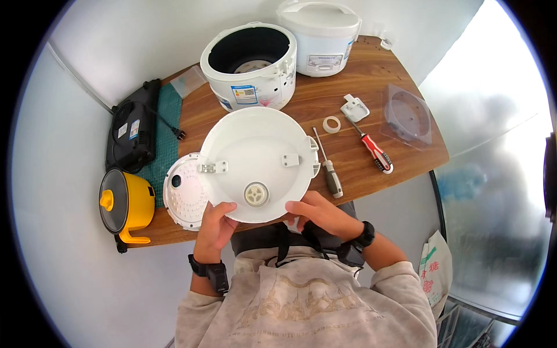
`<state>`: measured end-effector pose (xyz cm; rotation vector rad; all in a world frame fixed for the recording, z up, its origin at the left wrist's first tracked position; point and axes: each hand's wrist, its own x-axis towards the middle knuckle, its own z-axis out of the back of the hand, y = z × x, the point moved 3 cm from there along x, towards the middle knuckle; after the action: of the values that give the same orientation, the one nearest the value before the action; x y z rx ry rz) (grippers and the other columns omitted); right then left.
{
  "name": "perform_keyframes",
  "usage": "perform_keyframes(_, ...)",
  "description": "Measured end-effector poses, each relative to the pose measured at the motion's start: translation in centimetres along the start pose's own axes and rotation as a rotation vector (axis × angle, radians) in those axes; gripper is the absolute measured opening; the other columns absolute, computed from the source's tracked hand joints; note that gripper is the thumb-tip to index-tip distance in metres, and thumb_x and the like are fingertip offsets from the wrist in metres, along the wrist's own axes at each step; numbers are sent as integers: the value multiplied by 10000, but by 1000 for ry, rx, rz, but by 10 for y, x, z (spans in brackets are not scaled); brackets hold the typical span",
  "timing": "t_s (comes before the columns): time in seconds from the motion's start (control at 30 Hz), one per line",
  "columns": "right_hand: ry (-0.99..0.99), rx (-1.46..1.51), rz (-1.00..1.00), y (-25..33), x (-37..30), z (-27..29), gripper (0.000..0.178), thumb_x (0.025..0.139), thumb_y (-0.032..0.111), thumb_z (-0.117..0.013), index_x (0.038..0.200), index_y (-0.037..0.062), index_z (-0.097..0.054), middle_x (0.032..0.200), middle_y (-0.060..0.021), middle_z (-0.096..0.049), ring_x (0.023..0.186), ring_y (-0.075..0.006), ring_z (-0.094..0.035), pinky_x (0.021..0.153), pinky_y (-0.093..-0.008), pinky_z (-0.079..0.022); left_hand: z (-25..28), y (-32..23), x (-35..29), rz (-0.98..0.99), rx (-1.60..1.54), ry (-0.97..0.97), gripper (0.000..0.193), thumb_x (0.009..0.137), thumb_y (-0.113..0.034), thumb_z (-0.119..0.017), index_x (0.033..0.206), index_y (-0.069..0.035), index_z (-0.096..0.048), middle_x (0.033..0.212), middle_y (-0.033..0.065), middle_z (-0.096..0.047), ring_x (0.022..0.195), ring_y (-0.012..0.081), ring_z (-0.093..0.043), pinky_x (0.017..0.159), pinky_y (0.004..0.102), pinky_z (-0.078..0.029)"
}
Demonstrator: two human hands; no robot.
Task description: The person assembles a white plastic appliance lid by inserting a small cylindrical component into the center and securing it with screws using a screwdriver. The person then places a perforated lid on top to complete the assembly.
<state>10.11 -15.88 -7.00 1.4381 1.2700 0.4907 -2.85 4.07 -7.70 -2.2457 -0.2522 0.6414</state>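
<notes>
With both hands I hold a round white rice cooker lid [255, 156], its hollow inside turned up toward me. My left hand [217, 225] grips the near left rim, thumb on top. On the near right rim, my right hand [322, 214] has its thumb over the edge and its fingers curled below. Inside the lid are a round vent piece [256, 194], a metal hinge bracket [213, 167] and a small white plate [290, 160]. A perforated-looking white disc [187, 194] lies partly hidden beneath the lid's left side.
Behind stand an open rice cooker body [249, 87] and a closed rice cooker [325, 49]. To the right lie a grey-handled screwdriver [332, 177], a red screwdriver [377, 153], a white ring [332, 124], a white plastic part [355, 108] and a clear tray [406, 119]. A yellow pot [136, 203] stands left.
</notes>
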Motion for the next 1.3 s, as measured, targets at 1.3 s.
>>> perform_keyframes(1.3,-384,-1051,424,81,8,34,440,828,167,-753,1229,47,-615,1001,-140,-652,833,-305,-683,733,-410,-556,22,45,35,14,23,115,670,887,1,-598,1491,-23,-308,1401,103,-498,1245,217,-558,1033,361,-505)
